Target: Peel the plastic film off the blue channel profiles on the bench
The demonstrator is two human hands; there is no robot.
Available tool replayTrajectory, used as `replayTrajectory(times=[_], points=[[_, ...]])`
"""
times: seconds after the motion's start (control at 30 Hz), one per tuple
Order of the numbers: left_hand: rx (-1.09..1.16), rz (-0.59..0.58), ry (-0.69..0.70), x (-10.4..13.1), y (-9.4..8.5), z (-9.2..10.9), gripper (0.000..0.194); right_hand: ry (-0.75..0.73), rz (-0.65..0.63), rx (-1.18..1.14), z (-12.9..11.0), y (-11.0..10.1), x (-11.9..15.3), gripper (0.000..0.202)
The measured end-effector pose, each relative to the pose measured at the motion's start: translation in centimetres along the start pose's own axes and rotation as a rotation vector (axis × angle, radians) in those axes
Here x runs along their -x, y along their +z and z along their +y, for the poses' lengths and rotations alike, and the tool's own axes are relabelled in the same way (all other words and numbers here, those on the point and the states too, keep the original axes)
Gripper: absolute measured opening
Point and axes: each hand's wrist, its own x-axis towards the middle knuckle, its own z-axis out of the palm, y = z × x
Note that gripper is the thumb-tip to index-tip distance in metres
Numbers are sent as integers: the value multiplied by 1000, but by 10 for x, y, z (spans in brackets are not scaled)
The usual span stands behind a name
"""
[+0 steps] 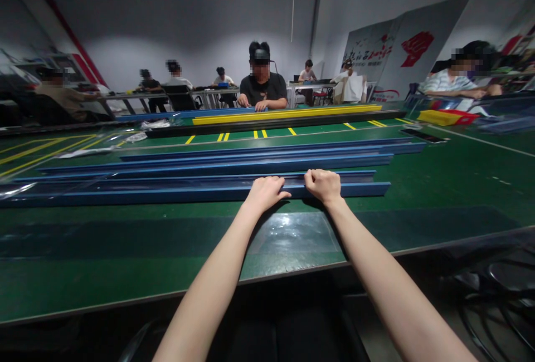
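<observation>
A long blue channel strip (359, 189) lies across the green table in front of me, with raised edges and clear film along its inside. My left hand (266, 192) rests over its near edge, fingers bent down inside and the thumb stretched out along the front. Just to the right, my right hand (324, 185) is closed in a fist against the same strip; whatever its fingers pinch is hidden. Between my forearms and the table's front edge, a flat clear plastic sheet (292, 231) reflects the light.
Behind are more blue strips (355, 160), then a black strip (317, 122) and a yellow strip (292, 114). A phone (424, 136) and a yellow tray (438, 117) lie on the right. Opposite, a person (263, 86) works with both hands on another blue strip.
</observation>
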Motion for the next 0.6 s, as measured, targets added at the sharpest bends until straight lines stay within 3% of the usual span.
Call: replayTrajectory(times=[0.33,0.5,0.6], points=[[-5,3,12,0,0,-4,29,239,72,83,40,-3,0,45],[-13,-20,-14,-1,1,-3,28,203,91,58,43,-1,2,46],[-16,-25,-20,-2,2,-3,28,108,94,54,39,0,4,45]])
